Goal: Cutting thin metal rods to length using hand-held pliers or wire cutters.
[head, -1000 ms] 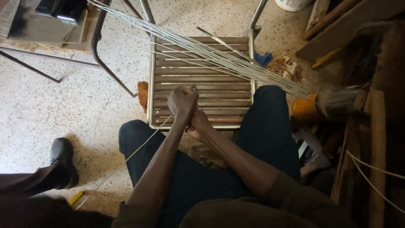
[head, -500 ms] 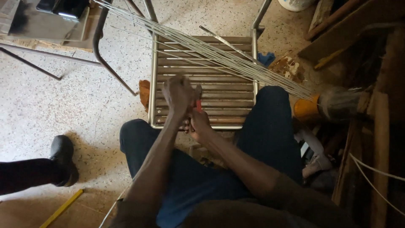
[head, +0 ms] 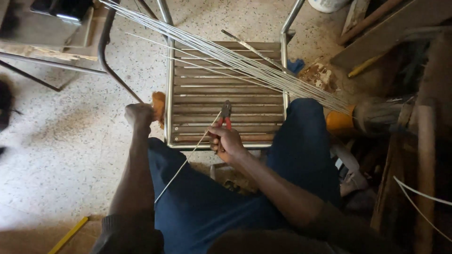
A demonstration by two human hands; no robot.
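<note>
Head view: right hand (head: 227, 141) is clamping red-handled pliers (head: 225, 117), jaws gripping one thin wire (head: 186, 160) running back over the lap, while left hand (head: 139, 114), fisted just left of the slatted metal chair seat (head: 226, 94), is probably bracing.

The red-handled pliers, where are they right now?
In the head view the pliers sit near the middle, gripped in the right hand over the front edge of the slatted metal chair, their jaws on a thin wire.
</note>
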